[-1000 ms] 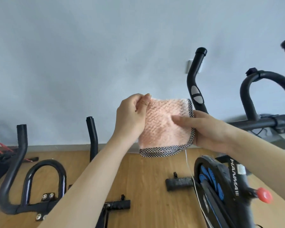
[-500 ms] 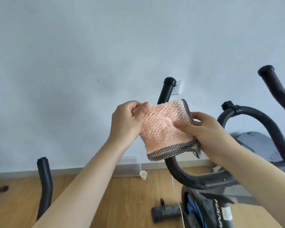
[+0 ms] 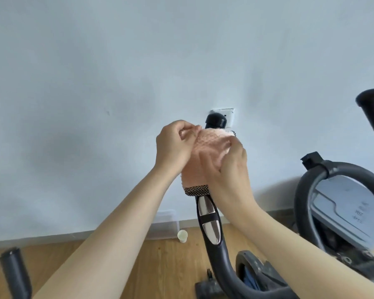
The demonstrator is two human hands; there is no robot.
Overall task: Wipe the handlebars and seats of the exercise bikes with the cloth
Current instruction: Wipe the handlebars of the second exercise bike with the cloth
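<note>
Because the cloth [image 3: 205,156] must hug the handlebar [image 3: 214,244], the left hand [image 3: 174,145] pinches its edge while the right hand [image 3: 227,169] presses it around the upright grip.

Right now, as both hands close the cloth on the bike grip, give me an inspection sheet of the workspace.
Surface: wooden floor, bare between the bikes.
Job's things: pink cloth wrapped around the upright handlebar; its black end cap pokes out above, silver sensor plates below.
Clutter: small pale cup on the floor by a clear plastic box.
Hands: left hand and right hand both grip the cloth.
Cables: nothing seen.
Surroundings: pale wall, wall socket, bike console, another handlebar at lower left.
</note>
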